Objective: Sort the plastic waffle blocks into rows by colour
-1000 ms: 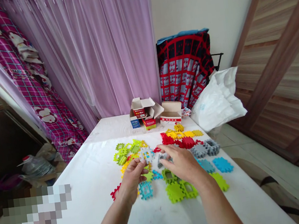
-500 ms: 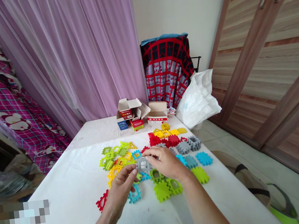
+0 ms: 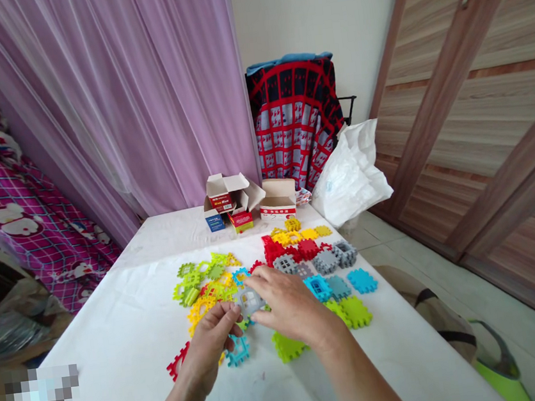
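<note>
One gray window piece sits pinched in our left hand over the counter; our right hand has just spread wider beside it, contact unclear, probably leaving the left steadying.

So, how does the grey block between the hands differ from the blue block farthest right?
The grey block has window openings; the blue block looks solid. The grey block is between the left hand and right hand; the blue block lies flat on the table. Both look like toy blocks.

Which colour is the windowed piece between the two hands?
The windowed piece is grey, shown best in the head view.
</note>
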### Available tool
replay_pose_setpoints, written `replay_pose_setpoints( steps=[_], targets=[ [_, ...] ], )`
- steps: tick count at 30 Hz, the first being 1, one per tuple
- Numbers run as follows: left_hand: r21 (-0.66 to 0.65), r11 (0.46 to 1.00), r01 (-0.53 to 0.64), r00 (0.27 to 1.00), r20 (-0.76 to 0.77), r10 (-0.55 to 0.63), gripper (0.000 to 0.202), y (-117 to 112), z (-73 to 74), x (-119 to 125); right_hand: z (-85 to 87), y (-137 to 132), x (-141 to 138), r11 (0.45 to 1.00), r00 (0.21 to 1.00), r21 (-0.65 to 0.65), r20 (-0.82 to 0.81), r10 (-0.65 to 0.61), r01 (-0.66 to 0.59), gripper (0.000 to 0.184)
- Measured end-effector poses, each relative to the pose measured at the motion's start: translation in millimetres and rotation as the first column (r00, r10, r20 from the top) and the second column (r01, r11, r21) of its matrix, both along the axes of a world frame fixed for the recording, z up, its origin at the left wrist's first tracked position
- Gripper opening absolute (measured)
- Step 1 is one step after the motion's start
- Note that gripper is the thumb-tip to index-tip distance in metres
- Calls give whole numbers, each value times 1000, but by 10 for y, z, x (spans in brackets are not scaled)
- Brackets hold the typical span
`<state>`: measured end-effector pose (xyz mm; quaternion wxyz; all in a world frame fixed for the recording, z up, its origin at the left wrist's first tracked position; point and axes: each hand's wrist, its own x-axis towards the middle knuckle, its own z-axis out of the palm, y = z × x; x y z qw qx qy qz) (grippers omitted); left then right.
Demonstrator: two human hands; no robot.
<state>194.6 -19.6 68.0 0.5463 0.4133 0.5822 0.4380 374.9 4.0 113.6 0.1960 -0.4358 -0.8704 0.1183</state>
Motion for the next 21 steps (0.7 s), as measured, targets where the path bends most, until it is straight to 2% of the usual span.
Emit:
replay_pose_setpoints(
  steps=[3, 10, 13, 15, 18, 19, 21],
  targets=[
    [-7, 1000, 2, 1000, 10, -2, 53, -8, 6, 4, -12, 1, -27, 1000, 999, 4, 40, -14, 14, 31],
    [-20, 999, 46, 998, 39, -45, 52, -3, -39, 65, -44, 14, -26, 999, 999, -34, 38, -13, 14, 41],
    [-15, 994, 104, 995, 10, -104, 52, 7, -46, 40, -55, 72, 104, 999, 999, -38, 30, -30, 31, 45],
    [20, 994, 104, 993, -54, -103, 53, 27, -64, -56, -59, 187, 288, 994, 994, -29, 22, -104, 105, 45],
    [179, 984, -2, 963, -264, 49, 52, 57, -149, -349, -75, 476, 623, 969, 968, -18, 51, -247, 248, 49],
    [262, 964, -48, 918, -368, 146, 48, 57, -194, -476, -90, 585, 718, 967, 965, -23, 75, -253, 255, 50],
    [365, 924, -110, 756, -573, 317, 38, 35, -305, -742, -141, 785, 845, 972, 964, -54, 150, -220, 230, 51]
  ],
)
